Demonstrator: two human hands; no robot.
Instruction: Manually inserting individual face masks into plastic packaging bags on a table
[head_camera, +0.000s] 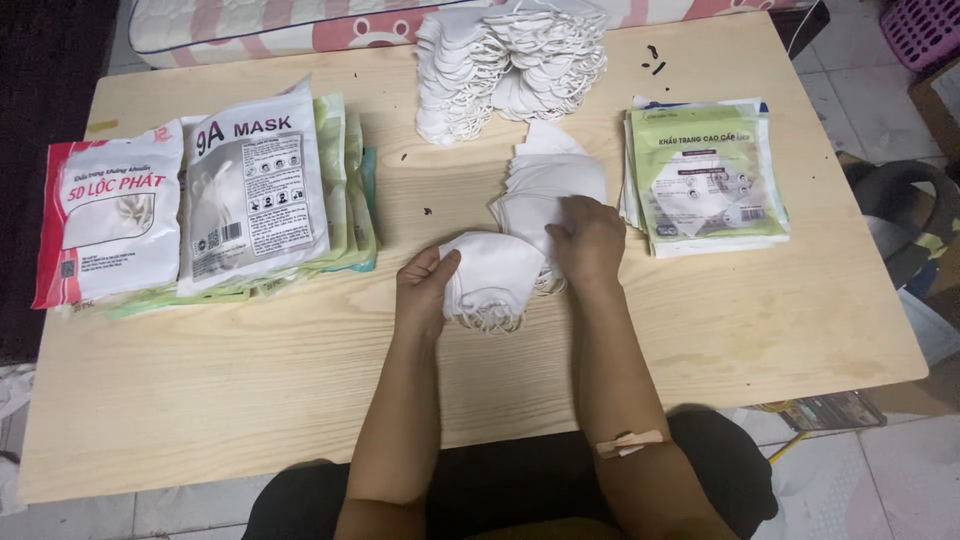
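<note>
Masks (493, 275) in a small white stack sit on the table (300, 360) between both hands, left hand (424, 290) pinching its left end, right hand (590, 240) pressing its right side.

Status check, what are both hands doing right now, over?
Left hand and right hand both grip the small mask stack. Nothing blocking.

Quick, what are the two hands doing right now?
Left hand: closed on the small stack of white masks, gripping its left edge.
Right hand: fingers curled, pressing on the stack's right side and the fanned pile of masks behind.
</note>
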